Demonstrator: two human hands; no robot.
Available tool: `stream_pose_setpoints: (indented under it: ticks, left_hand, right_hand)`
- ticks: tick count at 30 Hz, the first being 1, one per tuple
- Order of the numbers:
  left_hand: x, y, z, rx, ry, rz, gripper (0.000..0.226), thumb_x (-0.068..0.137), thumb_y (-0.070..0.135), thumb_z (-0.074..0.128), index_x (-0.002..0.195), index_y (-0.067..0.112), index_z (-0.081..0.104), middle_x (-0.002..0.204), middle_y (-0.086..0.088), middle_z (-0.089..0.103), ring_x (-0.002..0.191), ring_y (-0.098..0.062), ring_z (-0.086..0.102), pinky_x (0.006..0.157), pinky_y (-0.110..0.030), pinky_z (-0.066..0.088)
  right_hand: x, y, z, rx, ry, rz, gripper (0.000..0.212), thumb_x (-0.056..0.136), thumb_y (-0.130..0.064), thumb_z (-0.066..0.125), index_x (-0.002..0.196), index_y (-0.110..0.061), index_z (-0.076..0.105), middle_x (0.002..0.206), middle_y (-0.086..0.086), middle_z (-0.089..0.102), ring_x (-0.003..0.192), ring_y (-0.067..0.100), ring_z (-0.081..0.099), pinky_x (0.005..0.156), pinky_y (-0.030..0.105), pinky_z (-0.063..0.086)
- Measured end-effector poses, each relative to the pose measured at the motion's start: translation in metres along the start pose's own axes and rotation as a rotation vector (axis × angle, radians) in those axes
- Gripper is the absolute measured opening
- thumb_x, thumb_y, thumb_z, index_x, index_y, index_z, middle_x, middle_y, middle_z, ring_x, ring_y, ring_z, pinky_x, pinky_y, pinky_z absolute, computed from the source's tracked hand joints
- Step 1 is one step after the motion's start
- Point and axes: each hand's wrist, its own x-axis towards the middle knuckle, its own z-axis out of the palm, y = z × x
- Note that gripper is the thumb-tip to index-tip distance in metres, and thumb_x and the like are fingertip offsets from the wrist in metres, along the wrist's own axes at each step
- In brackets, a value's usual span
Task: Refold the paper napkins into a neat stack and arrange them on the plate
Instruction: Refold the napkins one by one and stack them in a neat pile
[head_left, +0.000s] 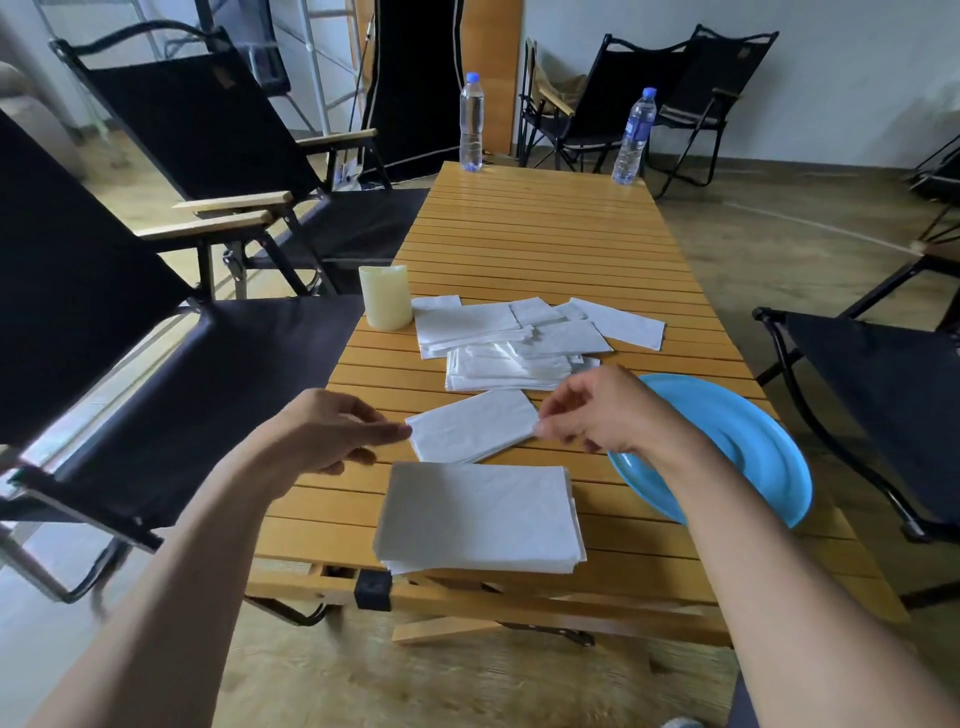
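A folded white napkin (475, 426) is held just above the slatted wooden table (545, 249). My left hand (332, 431) pinches its left edge and my right hand (602, 410) pinches its right edge. Nearer to me lies a neat stack of folded napkins (478, 517) at the table's front edge. Behind the held napkin a loose, untidy pile of white napkins (519, 338) spreads across the table's middle. A blue plate (748, 447) lies at the front right, partly hidden by my right wrist, with nothing visible on it.
A cream pillar candle (385, 297) stands left of the loose pile. Two water bottles (471, 122) (634, 137) stand at the far end. Black folding chairs (171, 332) (883, 395) flank the table on both sides.
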Motion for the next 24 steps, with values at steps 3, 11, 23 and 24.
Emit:
stream_pose_setpoints:
  ticks: [3, 11, 23, 24]
  left_hand:
    - [0.011, -0.002, 0.021, 0.033, 0.130, 0.343, 0.018, 0.076, 0.029, 0.083, 0.090, 0.019, 0.078, 0.086, 0.004, 0.076, 0.082, -0.008, 0.070, 0.070, -0.027, 0.059]
    - [0.033, -0.013, 0.048, 0.194, -0.020, 0.480, 0.032, 0.071, 0.030, 0.088, 0.101, 0.019, 0.080, 0.118, 0.005, 0.069, 0.089, -0.007, 0.064, 0.072, -0.012, 0.049]
    - [0.043, -0.023, 0.045, 0.272, 0.096, 0.544, 0.015, 0.086, 0.014, 0.076, 0.101, 0.013, 0.080, 0.118, 0.003, 0.070, 0.098, -0.011, 0.064, 0.075, -0.006, 0.042]
    - [0.043, -0.023, 0.044, 0.275, 0.074, 0.544, 0.017, 0.084, 0.018, 0.079, 0.100, 0.015, 0.081, 0.118, 0.006, 0.069, 0.097, -0.009, 0.064, 0.075, -0.006, 0.042]
  right_hand:
    - [0.018, 0.012, 0.012, -0.298, 0.146, -0.152, 0.021, 0.080, -0.018, 0.082, 0.098, -0.029, 0.077, 0.109, -0.005, 0.072, 0.102, 0.017, 0.065, 0.088, 0.034, 0.053]
    - [0.039, 0.031, 0.029, -0.479, 0.107, -0.253, 0.016, 0.091, -0.026, 0.070, 0.105, -0.028, 0.077, 0.116, -0.009, 0.067, 0.107, 0.013, 0.060, 0.093, 0.033, 0.051]
    - [0.044, 0.031, 0.029, -0.293, 0.158, -0.258, 0.010, 0.091, -0.029, 0.068, 0.098, -0.029, 0.075, 0.110, -0.010, 0.072, 0.104, 0.012, 0.064, 0.092, 0.032, 0.052]
    - [0.043, 0.032, 0.029, -0.304, 0.125, -0.265, 0.013, 0.087, -0.032, 0.073, 0.100, -0.031, 0.075, 0.114, -0.011, 0.070, 0.106, 0.011, 0.063, 0.094, 0.033, 0.052]
